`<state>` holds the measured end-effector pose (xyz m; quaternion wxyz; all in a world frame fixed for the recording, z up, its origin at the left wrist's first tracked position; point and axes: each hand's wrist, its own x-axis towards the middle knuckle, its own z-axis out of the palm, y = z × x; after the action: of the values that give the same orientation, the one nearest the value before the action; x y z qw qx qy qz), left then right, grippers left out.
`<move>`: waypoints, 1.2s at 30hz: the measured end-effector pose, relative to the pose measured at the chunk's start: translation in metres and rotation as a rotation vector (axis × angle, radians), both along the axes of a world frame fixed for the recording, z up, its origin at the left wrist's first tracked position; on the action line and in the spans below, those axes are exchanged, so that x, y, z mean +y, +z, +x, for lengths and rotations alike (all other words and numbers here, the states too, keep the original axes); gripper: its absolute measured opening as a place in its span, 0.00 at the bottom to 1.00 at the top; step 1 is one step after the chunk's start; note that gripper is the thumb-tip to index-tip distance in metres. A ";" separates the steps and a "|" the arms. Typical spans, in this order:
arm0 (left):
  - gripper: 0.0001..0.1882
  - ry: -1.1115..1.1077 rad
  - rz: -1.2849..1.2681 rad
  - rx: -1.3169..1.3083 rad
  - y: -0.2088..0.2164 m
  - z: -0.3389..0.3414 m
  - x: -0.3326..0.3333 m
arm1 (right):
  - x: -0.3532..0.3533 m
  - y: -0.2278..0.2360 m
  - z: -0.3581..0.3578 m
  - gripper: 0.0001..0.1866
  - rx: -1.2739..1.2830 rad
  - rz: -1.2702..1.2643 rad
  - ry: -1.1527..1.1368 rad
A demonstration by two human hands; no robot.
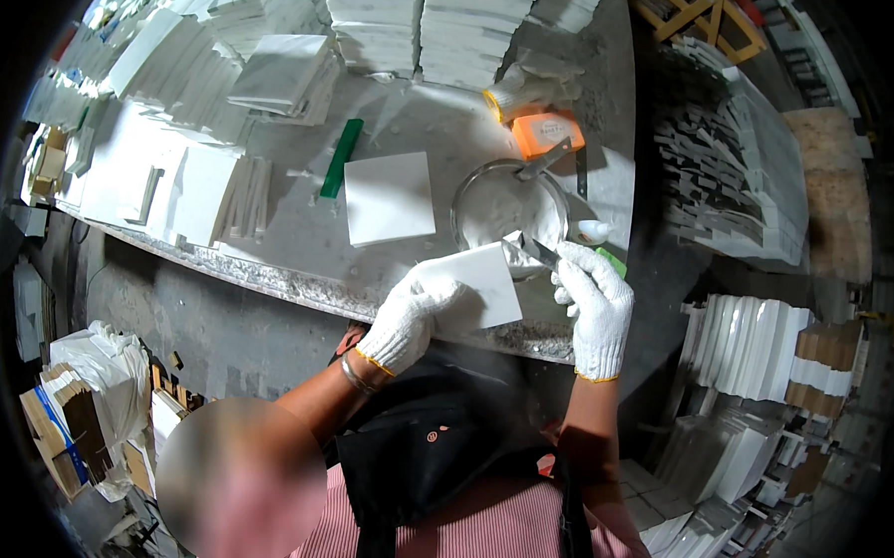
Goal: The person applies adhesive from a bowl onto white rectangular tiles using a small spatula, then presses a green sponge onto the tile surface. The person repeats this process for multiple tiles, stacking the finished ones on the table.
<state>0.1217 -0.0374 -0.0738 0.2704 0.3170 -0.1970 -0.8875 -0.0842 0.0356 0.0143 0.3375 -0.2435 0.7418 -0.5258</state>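
Note:
My left hand (410, 317), in a white knit glove, grips a square white tile (481, 292) by its left side. The tile is held tilted at the table's near edge. My right hand (599, 311), gloved the same way, pinches a small putty knife (540, 251). Its blade, with some white paste on it, is at the tile's upper right corner; whether they touch I cannot tell. Just beyond stands a round metal bowl (457, 208) of white paste, with a second spatula (545, 160) resting in it. Another white tile (391, 199) lies flat on the table left of the bowl.
A green bar (341, 159) lies left of the flat tile. Behind the bowl are an orange box (546, 134) and a loose glove (523, 93). Stacked white tiles (468, 31) line the table's back and left. More stacks (744, 337) stand beyond its right side.

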 end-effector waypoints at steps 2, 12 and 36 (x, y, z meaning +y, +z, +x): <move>0.22 0.013 -0.011 -0.005 -0.002 -0.001 0.001 | 0.002 0.000 0.000 0.12 0.015 -0.007 0.020; 0.23 0.020 -0.013 -0.019 -0.005 -0.001 0.002 | 0.001 -0.004 0.007 0.12 0.151 -0.064 0.073; 0.21 0.028 -0.033 -0.038 -0.004 -0.001 0.002 | 0.002 -0.026 -0.007 0.08 0.570 -0.050 0.127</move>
<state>0.1203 -0.0357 -0.0780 0.2841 0.3319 -0.2123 -0.8741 -0.0910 0.0379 -0.0118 0.1416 -0.4358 0.7768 -0.4319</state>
